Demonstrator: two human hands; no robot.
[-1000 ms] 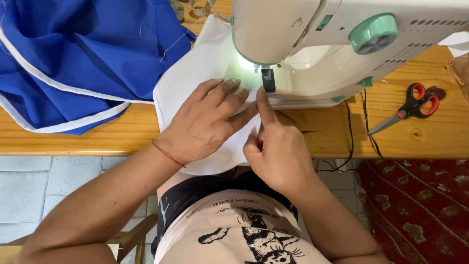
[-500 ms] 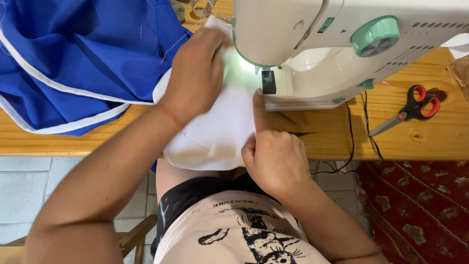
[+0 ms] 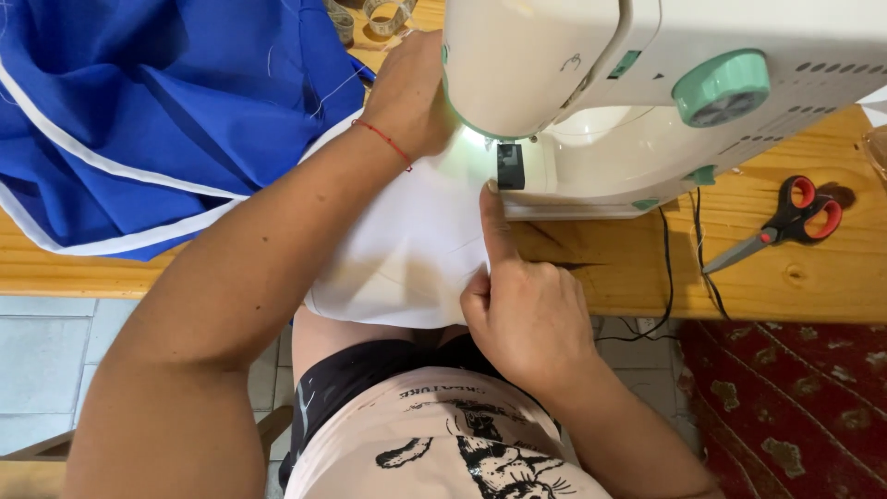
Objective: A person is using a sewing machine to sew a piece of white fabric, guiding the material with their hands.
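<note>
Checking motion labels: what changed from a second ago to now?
The left hand lifted off the white fabric and moved up behind the sewing machine. The right hand stayed, index finger along the fabric edge near the needle. Scissors and blue cloth unmoved.

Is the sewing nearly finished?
Hard to tell. The white cloth is already under the white sewing machine. The left hand reaches behind the machine head; the right hand presses the cloth's edge. Most of the cloth lies in front of the needle, so much seems left.
</note>
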